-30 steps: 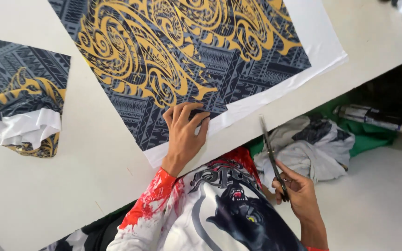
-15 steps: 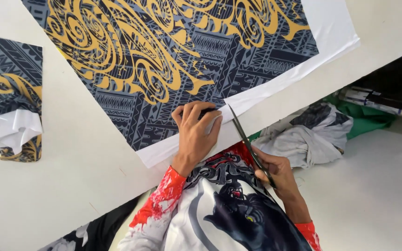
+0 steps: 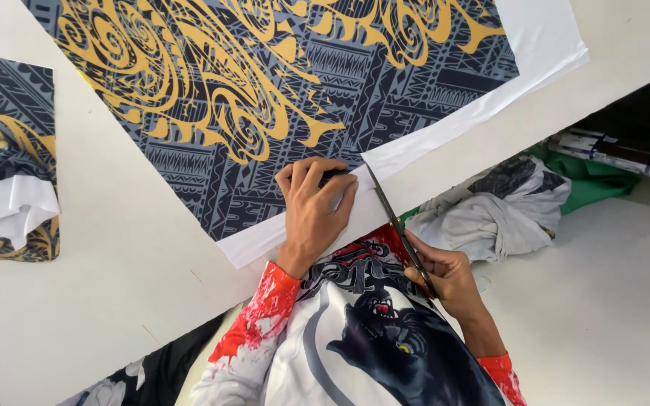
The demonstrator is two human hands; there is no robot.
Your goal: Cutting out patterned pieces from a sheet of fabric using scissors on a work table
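Two hands at work | left hand flat, fingers spread on printed fabric | right hand, at 4 o'clock, fingers gripping scissors | white surface

Bright, even light falls from overhead onto the white counter, with no glare. Shadows stay faint beside the counter's edge. Focus is sharp throughout, without blur.

Garment workshop: printed fabric on cutting table (scissors out).

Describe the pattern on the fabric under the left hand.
Head view: the fabric shows golden swirls over dark grey geometric bands, with a white border.
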